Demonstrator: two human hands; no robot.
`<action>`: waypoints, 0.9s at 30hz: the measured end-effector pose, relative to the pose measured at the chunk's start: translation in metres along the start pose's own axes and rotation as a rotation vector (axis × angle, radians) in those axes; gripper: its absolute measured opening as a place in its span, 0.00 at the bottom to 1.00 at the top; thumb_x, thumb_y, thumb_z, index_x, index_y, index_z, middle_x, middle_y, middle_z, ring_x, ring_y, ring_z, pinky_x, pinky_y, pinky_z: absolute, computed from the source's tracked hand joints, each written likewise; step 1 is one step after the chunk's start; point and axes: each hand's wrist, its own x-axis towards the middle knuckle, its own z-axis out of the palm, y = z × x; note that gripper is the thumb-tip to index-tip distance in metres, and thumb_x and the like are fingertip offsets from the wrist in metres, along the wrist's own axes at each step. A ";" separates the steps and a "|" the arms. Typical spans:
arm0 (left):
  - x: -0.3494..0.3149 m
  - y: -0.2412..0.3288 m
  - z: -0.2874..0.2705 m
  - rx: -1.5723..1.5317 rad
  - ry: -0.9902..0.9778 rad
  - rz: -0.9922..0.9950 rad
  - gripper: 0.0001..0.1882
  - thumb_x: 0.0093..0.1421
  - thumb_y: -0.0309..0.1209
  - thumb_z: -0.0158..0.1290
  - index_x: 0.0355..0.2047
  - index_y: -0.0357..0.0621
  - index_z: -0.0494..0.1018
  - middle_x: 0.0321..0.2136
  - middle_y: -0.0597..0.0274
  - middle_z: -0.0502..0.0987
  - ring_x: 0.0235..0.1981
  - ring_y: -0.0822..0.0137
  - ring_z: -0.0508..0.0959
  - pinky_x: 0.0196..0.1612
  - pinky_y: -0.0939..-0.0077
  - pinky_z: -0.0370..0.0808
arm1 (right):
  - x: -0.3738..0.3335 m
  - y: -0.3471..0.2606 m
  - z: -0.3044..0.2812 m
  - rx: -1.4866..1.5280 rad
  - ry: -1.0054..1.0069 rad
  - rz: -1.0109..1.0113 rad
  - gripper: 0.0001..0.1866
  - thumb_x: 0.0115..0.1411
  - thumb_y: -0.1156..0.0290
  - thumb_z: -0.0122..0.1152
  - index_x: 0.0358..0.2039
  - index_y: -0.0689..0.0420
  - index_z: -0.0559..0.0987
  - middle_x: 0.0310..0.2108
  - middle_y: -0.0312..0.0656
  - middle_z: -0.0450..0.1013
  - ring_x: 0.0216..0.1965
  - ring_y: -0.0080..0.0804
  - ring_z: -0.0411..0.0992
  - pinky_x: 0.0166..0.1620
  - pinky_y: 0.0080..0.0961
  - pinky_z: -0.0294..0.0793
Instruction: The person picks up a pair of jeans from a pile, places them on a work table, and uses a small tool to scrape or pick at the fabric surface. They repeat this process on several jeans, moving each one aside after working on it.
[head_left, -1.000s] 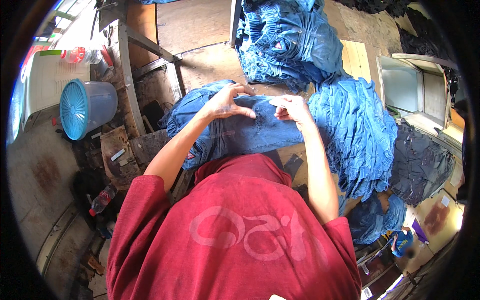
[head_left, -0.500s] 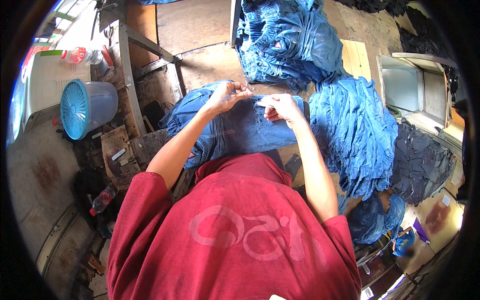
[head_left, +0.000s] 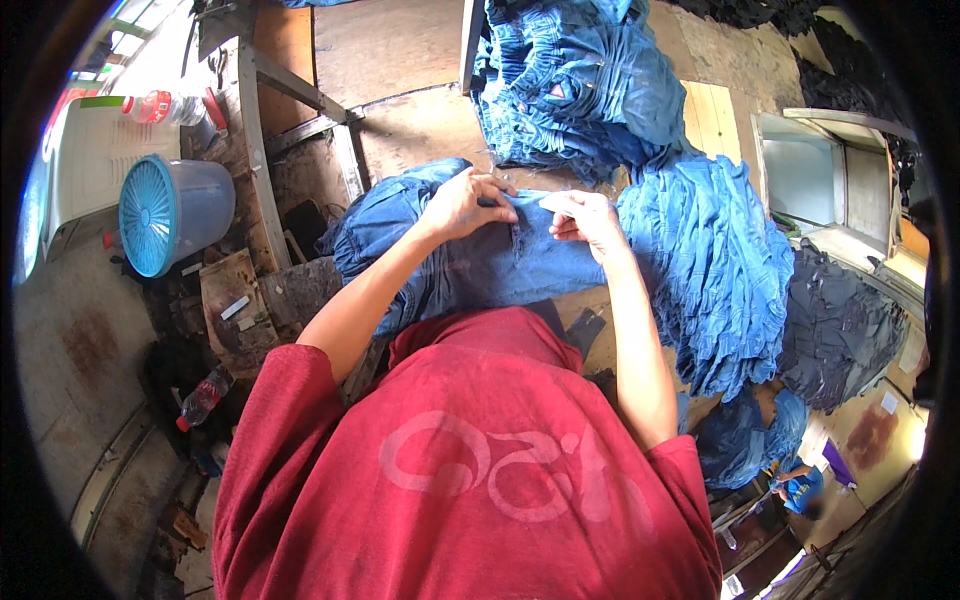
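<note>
My left hand [head_left: 462,203] presses curled fingers onto the blue jeans [head_left: 470,262] spread on the wooden table [head_left: 400,130], pinching the waistband. My right hand [head_left: 585,218] pinches the same edge, just beside it. A blue bucket [head_left: 170,212] lies tipped at my left; I cannot tell its contents.

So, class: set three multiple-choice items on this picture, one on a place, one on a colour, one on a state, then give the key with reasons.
1. Where is the bin?
A. To the person's left
B. On the jeans stacks
C. In the person's lap

2. What colour is the person's shirt?
A. Green
B. Red
C. White

3. What are the hands doing?
A. Hanging free
B. Holding a bottle
C. Both gripping the jeans

Key: 1 A, the bin stands by the wooden frame on the left. 2 B, the shirt is plainly red. 3 C, the left hand and right hand pinch the denim's top edge.
</note>
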 end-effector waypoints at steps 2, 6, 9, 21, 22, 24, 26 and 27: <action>0.003 -0.007 0.000 -0.210 0.030 -0.085 0.08 0.59 0.38 0.71 0.33 0.49 0.89 0.48 0.64 0.86 0.49 0.62 0.80 0.58 0.65 0.74 | 0.003 0.002 0.006 -0.004 -0.035 -0.006 0.14 0.66 0.59 0.69 0.40 0.58 0.86 0.24 0.34 0.80 0.27 0.24 0.81 0.34 0.23 0.84; 0.007 -0.017 0.000 -0.532 0.017 -0.278 0.10 0.61 0.35 0.71 0.34 0.41 0.87 0.45 0.63 0.86 0.45 0.71 0.81 0.51 0.74 0.78 | 0.012 0.003 0.019 -0.016 -0.070 -0.007 0.14 0.71 0.59 0.63 0.39 0.58 0.86 0.26 0.37 0.81 0.27 0.26 0.82 0.33 0.25 0.85; 0.009 -0.015 0.001 -0.580 0.018 -0.352 0.11 0.62 0.36 0.70 0.34 0.39 0.86 0.41 0.63 0.86 0.41 0.72 0.82 0.48 0.77 0.78 | 0.019 0.004 0.025 -0.038 -0.101 0.026 0.13 0.71 0.61 0.64 0.37 0.58 0.85 0.26 0.38 0.83 0.27 0.26 0.83 0.32 0.24 0.85; 0.005 -0.025 0.002 -0.423 0.313 -0.326 0.19 0.69 0.43 0.63 0.33 0.37 0.82 0.31 0.60 0.85 0.34 0.74 0.81 0.43 0.74 0.78 | -0.010 -0.024 0.010 -0.022 -0.652 -0.109 0.18 0.70 0.59 0.65 0.47 0.63 0.86 0.28 0.33 0.79 0.28 0.20 0.77 0.36 0.19 0.80; 0.005 -0.028 -0.005 -0.412 0.365 -0.317 0.24 0.70 0.48 0.61 0.32 0.37 0.82 0.29 0.59 0.85 0.32 0.72 0.81 0.41 0.73 0.78 | -0.017 -0.025 0.006 0.025 -0.524 -0.115 0.18 0.71 0.60 0.65 0.48 0.63 0.86 0.28 0.33 0.78 0.28 0.20 0.77 0.37 0.20 0.80; 0.005 -0.032 -0.028 -0.370 0.401 -0.438 0.33 0.70 0.59 0.56 0.30 0.37 0.82 0.25 0.57 0.84 0.29 0.68 0.81 0.38 0.70 0.77 | -0.030 -0.022 -0.006 0.156 -0.327 -0.154 0.18 0.71 0.61 0.65 0.50 0.64 0.84 0.28 0.33 0.78 0.29 0.19 0.77 0.38 0.22 0.81; -0.009 -0.039 -0.073 0.042 0.352 -0.526 0.42 0.71 0.67 0.44 0.36 0.33 0.82 0.32 0.50 0.86 0.39 0.60 0.86 0.49 0.62 0.80 | -0.042 -0.010 -0.025 0.110 -0.115 -0.255 0.17 0.73 0.60 0.62 0.54 0.57 0.82 0.33 0.32 0.78 0.34 0.19 0.78 0.42 0.21 0.80; -0.022 -0.042 -0.095 0.328 0.202 -0.655 0.45 0.69 0.71 0.41 0.40 0.34 0.84 0.36 0.47 0.87 0.43 0.53 0.86 0.51 0.58 0.79 | -0.048 0.000 -0.034 0.137 0.010 -0.195 0.16 0.74 0.61 0.61 0.55 0.57 0.80 0.34 0.32 0.78 0.34 0.20 0.77 0.41 0.21 0.80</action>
